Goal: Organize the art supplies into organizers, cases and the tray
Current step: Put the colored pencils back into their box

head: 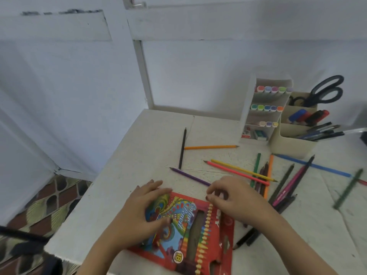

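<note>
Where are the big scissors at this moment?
In the head view, far right: the scissors stand handles-up in the beige organizer's rear compartment, beside the white marker rack.

Pale bluish-white wall across the whole upper frame, softly and evenly lit, with a dark smudge along a ledge at upper left. White painted frame down the centre, ending at the table's far edge. White table filling the lower right, speckled and finely cracked. Patterned floor in brown, green and dark shapes at lower left.
</note>
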